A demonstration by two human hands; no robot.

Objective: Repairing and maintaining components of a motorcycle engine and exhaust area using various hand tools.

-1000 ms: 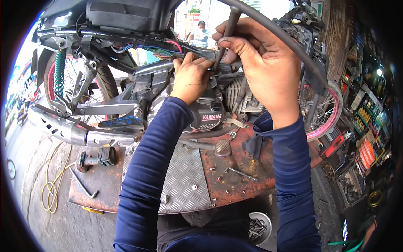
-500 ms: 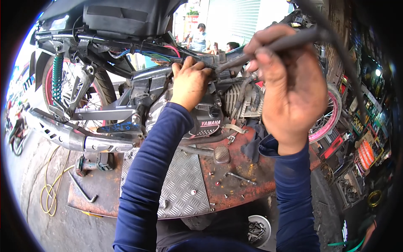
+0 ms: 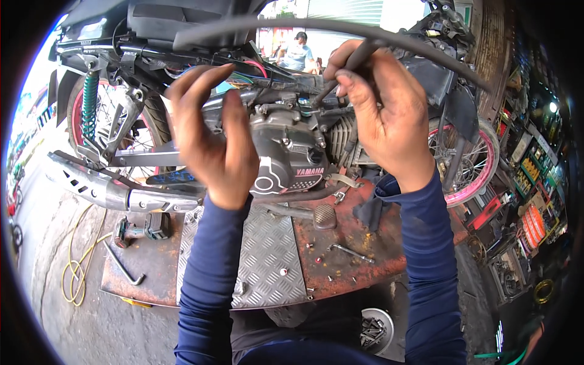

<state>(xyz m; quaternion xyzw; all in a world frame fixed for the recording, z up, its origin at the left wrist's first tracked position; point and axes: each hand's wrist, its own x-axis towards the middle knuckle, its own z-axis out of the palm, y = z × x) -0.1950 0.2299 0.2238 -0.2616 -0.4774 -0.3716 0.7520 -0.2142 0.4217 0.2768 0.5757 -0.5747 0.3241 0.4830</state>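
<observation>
In front of a motorcycle's bare engine [image 3: 280, 146], my right hand [image 3: 389, 109] is closed round the shaft of a dark T-handle wrench [image 3: 359, 58]. Its long crossbar runs across the top of the view, and the shaft slants down to the top of the engine beside the finned cylinder [image 3: 344, 140]. Whether the tip sits on a fastener is too small to tell. My left hand [image 3: 213, 134] is raised on the left, a little blurred, its fingers apart and nothing in it. It is below the crossbar's left end.
Below the engine, a rusty bench [image 3: 347, 267] carries a tread plate [image 3: 267, 255], a cordless power tool [image 3: 143, 228], a bent bar [image 3: 125, 264], a small wrench [image 3: 353, 252] and loose bolts. A bowl of metal parts [image 3: 389, 334] stands near me. A person [image 3: 297, 55] sits behind.
My left hand has come off the top of the engine and moved left and toward me, opening. The wrench's crossbar has swung round to lie across the view; my right hand moved slightly left.
</observation>
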